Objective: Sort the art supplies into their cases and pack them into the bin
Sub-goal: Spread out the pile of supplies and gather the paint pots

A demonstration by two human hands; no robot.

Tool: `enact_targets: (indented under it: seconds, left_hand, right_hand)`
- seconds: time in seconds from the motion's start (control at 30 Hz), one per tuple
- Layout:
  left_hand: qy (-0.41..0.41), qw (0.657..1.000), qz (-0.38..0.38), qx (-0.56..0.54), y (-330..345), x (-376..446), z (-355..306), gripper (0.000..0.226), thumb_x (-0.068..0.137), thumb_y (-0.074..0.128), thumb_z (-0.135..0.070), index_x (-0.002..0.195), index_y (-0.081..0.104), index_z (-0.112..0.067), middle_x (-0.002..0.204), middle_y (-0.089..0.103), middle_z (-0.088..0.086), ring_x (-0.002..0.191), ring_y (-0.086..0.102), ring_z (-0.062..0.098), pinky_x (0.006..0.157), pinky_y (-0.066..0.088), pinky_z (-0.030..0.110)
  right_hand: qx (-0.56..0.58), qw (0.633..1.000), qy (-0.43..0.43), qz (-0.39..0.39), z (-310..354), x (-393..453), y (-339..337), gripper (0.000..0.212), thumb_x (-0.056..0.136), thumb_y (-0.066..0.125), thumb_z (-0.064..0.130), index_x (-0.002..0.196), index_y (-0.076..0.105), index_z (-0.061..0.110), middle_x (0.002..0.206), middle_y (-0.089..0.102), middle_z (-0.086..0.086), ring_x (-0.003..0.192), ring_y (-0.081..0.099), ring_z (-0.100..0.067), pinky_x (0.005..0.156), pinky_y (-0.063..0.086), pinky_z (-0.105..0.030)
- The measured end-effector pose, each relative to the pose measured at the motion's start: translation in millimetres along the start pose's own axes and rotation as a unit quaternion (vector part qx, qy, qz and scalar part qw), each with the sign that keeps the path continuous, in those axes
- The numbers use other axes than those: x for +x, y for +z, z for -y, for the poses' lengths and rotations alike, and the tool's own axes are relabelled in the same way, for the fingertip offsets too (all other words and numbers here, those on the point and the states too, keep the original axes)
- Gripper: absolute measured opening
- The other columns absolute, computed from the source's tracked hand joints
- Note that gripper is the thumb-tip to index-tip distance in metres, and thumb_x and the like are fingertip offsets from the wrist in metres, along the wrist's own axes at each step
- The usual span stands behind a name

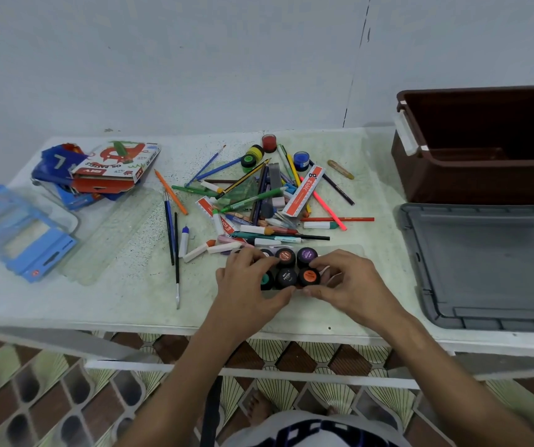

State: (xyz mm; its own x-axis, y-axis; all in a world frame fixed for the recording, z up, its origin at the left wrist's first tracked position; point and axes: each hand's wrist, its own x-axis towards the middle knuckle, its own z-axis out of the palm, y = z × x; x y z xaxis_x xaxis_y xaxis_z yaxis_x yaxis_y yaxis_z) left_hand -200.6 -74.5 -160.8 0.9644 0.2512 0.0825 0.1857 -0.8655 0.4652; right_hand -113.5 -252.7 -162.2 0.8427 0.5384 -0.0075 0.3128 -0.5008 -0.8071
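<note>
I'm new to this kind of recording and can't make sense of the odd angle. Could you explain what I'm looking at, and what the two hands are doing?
There is no machine here. A person wears a wide-angle camera on the head, so the single picture looks forward and down over their own arms.

Both hands work at a set of small paint pots in a clear tray on the near part of the table. The left hand and the right hand curl around the set from either side.

Behind them lies a loose pile of pencils, pens, brushes and markers, with more pots at its far edge. To the left sit an oil pastel box and blue packaging. To the right stand the open brown bin and its grey lid.
</note>
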Motion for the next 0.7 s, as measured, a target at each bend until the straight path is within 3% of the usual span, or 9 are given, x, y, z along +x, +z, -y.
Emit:
enact_targets:
  seconds: [0.2,0.43,0.57,0.7]
  left_hand:
    - [0.014,0.999,-0.016,-0.028,-0.4,-0.9,0.0,0.037,0.076,0.073,-0.047,0.107,0.069,-0.027,0.104,0.045,-0.009,0.104,0.039,0.011,0.078,0.024,0.031]
    - [0.01,0.999,0.038,-0.026,-4.9,1.6,-0.6,0.042,0.084,0.065,-0.039,0.125,0.058,-0.036,0.108,0.039,-0.013,0.111,0.035,0.01,0.085,0.022,0.03]
    - [0.026,0.999,0.007,-0.038,-4.7,0.1,1.2,0.027,0.08,0.069,-0.039,0.106,0.066,-0.034,0.104,0.046,-0.014,0.106,0.041,0.008,0.079,0.025,0.032]
    - [0.03,0.999,0.018,-0.023,-7.9,3.9,2.1,0.024,0.079,0.068,-0.041,0.102,0.068,-0.035,0.104,0.052,-0.018,0.105,0.042,0.008,0.079,0.025,0.032]
  right_hand:
    - [0.011,1.0,-0.01,0.011,-3.5,0.1,-1.6,0.038,0.068,0.085,0.023,0.104,0.072,0.018,0.09,0.061,0.01,0.075,0.06,-0.005,0.073,0.052,-0.02]
    - [0.014,0.999,-0.022,0.038,-3.1,0.9,-5.8,0.035,0.072,0.082,0.02,0.106,0.072,0.021,0.095,0.061,0.01,0.081,0.057,-0.005,0.074,0.049,-0.019]
    - [0.019,0.998,-0.008,0.052,-5.4,-0.7,-8.3,0.034,0.074,0.08,0.027,0.107,0.071,0.028,0.091,0.061,0.009,0.082,0.058,-0.006,0.074,0.048,-0.019]
    - [0.031,0.998,0.001,0.05,-3.9,0.6,-7.0,0.029,0.074,0.08,0.027,0.102,0.071,0.031,0.087,0.062,0.008,0.078,0.06,-0.007,0.071,0.049,-0.018]
